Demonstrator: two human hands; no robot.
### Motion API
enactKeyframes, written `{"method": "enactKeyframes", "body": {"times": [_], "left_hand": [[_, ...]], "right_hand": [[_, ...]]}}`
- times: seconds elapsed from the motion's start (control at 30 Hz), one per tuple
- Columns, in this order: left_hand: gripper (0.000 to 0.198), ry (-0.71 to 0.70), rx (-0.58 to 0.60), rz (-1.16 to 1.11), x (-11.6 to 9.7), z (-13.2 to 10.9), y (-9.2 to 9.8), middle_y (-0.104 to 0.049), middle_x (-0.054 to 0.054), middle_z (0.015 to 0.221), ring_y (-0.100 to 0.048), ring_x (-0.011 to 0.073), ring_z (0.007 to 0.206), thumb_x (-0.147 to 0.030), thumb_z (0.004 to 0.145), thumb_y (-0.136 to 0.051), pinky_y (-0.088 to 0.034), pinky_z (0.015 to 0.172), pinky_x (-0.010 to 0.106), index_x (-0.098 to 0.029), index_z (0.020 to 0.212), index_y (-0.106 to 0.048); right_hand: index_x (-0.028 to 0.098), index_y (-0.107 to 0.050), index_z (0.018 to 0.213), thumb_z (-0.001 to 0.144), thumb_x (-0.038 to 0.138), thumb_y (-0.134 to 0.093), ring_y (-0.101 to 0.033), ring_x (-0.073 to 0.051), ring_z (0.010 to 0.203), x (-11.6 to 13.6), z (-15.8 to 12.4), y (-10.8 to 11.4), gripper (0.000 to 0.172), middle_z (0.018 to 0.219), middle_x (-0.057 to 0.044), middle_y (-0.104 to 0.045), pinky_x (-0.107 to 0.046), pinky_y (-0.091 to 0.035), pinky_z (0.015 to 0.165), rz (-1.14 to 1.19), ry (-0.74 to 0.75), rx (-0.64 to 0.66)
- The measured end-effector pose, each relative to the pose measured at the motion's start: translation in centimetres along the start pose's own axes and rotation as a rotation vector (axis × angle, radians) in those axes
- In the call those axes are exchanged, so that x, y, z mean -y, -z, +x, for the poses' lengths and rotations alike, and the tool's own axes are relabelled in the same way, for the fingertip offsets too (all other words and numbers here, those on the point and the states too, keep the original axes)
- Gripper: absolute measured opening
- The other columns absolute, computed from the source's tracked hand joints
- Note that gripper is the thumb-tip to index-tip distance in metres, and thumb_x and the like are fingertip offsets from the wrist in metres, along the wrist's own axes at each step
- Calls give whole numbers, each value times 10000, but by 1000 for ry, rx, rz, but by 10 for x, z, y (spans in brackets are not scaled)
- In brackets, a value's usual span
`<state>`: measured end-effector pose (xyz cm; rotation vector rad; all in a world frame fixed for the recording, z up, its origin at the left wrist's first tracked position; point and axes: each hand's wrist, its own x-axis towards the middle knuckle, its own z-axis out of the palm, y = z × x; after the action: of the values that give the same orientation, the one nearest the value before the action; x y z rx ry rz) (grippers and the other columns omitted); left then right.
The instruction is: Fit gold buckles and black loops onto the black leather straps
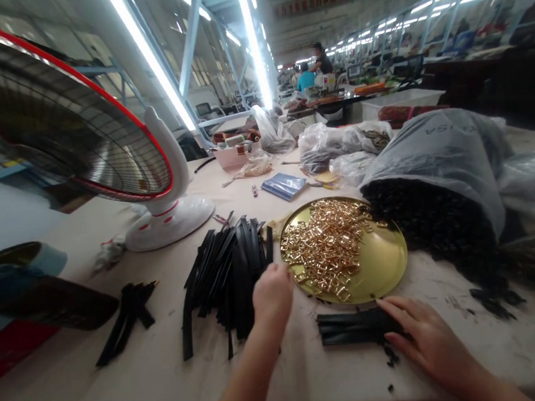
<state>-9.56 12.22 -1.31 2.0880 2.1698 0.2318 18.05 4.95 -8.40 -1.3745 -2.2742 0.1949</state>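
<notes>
My left hand (272, 292) is closed at the right edge of a pile of black strips (231, 269), by the rim of a round gold tray; whatever its fingers hold is too small to make out. Many gold metal buckles (327, 242) lie heaped on the left part of the tray (385, 265). Below the tray, my right hand (414, 331) rests with parted fingers at the right end of a flat bundle of black strips (349, 329). A few small black pieces (392, 357) lie beside that hand.
A red-rimmed fan (166, 225) stands at the left, near a dark cylinder (51, 294) and a few black strips (125, 319). At the right, a grey bag (445, 147) spills small black pieces. A blue packet (285, 186) lies behind the tray. Two people are far back.
</notes>
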Motion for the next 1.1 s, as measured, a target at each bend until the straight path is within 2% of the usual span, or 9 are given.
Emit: {"method": "enactKeyframes", "body": {"times": [0.13,0.23,0.3,0.43,0.5,0.6,0.73,0.9,1.1], "left_hand": [[234,135,4,68,36,22,-6,-625,143,865,-610,249,781,-267,786,-479,-415,647,307,-113,948,-549],[188,138,-12,55,36,14,-9,-634,115,845,-615,231,775,-260,799,-449,-426,643,292,-139,902,-550],[201,120,-107,6,29,2,-1,-615,99,906,-599,216,835,-297,830,-398,-434,687,283,-165,890,-538],[182,-29,-488,-520,4,-30,38,-579,70,996,-581,174,856,-348,780,-511,-459,714,242,-181,851,-519],[184,-74,-498,-906,-10,-45,58,-602,50,990,-591,158,847,-330,764,-547,-468,735,250,-186,870,-502],[167,-41,-333,-1351,-30,-65,71,-624,-7,740,-601,122,656,-311,777,-533,-486,619,237,-191,871,-463],[164,14,86,-1546,-50,-84,47,-507,-81,513,-386,32,338,-311,761,-535,-284,351,136,-183,826,-455],[184,172,435,-1676,-72,-97,7,-520,-54,554,-398,23,355,-253,713,-539,-273,369,140,-143,860,-520],[332,223,681,-1750,-97,-84,-3,-573,-11,605,-432,44,373,-245,699,-576,-282,361,150,-145,1012,-523]], "right_hand": [[216,-489,1185,805,338,-517,-529,-254,1014,3,-1,1,400,1125,-106,-566,-410,-440,858,30,-57,-35],[217,-519,1142,814,287,-502,-542,-245,990,8,0,8,336,1087,-99,-583,-404,-450,845,57,-61,-58],[213,-533,1121,819,248,-487,-548,-238,975,12,1,15,307,1066,-96,-590,-400,-451,844,69,-57,-75],[196,-536,1113,824,199,-459,-547,-226,968,28,4,33,300,1058,-101,-583,-377,-455,844,102,-64,-111],[195,-537,1111,819,197,-461,-548,-224,960,38,5,39,302,1054,-102,-582,-372,-457,837,116,-63,-119],[208,-548,1092,800,195,-484,-555,-222,928,44,6,39,299,1025,-93,-592,-367,-459,812,104,-66,-107],[215,-552,1066,786,183,-488,-570,-188,889,17,6,34,290,991,-57,-603,-305,-451,793,-43,-234,-74],[139,-557,1051,786,147,-441,-599,-177,755,-47,9,53,289,991,-101,-597,-282,-444,713,-231,-434,-126],[177,-611,944,783,170,-480,-576,-201,855,-91,46,70,208,936,-85,-622,-270,-391,730,-351,-469,-120]]}}
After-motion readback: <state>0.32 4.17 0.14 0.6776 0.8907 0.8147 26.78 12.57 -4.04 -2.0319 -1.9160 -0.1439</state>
